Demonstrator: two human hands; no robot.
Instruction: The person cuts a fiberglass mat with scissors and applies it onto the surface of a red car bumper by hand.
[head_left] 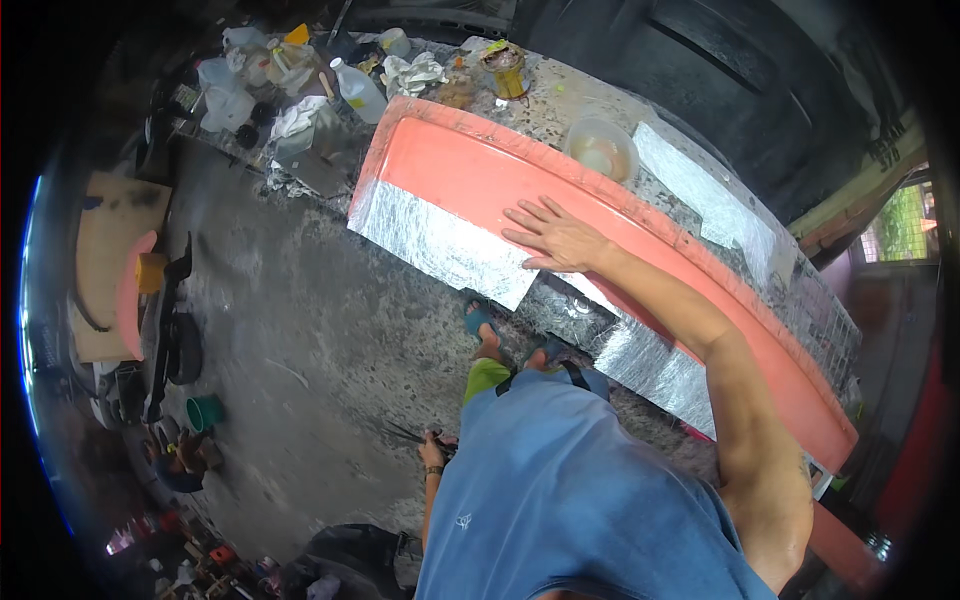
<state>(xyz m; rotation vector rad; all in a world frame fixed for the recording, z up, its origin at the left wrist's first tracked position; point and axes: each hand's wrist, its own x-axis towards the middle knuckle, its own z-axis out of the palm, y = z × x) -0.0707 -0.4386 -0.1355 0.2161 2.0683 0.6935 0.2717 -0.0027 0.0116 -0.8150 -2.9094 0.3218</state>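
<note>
My right hand (562,240) lies with fingers spread on a long, curved coral-pink panel (470,165), at the inner end of a white fibre mat sheet (430,238). That sheet covers the panel's near left part and hangs past its edge. Farther right, under my outstretched forearm, a second white fibre mat piece (655,372) lies along the near edge. Low at my left side, my left hand (436,452) is closed around a pair of dark scissors (405,432), whose blades point left and look parted. My body partly hides the left forearm.
Behind the panel, the stained workbench (560,85) bears a clear plastic tub (600,148), a yellow can (506,72), a white jug (358,92) and more fibre mat (700,200). A person (185,460) crouches near a green bucket (204,412) on the floor at far left.
</note>
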